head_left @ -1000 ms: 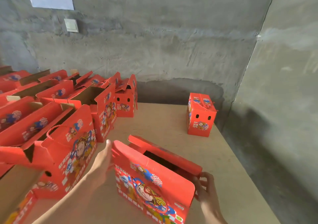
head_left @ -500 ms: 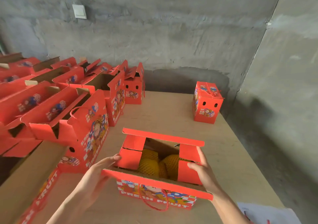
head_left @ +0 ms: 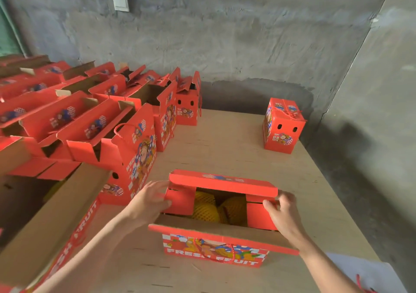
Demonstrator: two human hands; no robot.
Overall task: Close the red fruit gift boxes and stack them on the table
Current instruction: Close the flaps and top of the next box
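Both my hands are on the box [head_left: 216, 251] that sits on the table [head_left: 236, 146] right in front of me. My left hand [head_left: 149, 201] grips the left flap [head_left: 182, 201], thumb on its red face and fingers curled round its outer edge. My right hand [head_left: 284, 216] pinches the right flap [head_left: 256, 216] the same way, thumb on top and fingers wrapped past the end of the far flap [head_left: 222, 182], which leans in over the opening. The near flap [head_left: 222, 232] hangs outward toward me, brown side up. Between the side flaps I see yellow fruit [head_left: 208, 209] in foam netting. One closed box [head_left: 281, 130] stands alone near the far right corner of the table, well apart from mine. Rows of open boxes [head_left: 126, 139] crowd the left side up to the wall [head_left: 247, 33]. A brown carton [head_left: 45, 220] sits at my near left, and a white sheet [head_left: 364, 272] lies at the near right edge.
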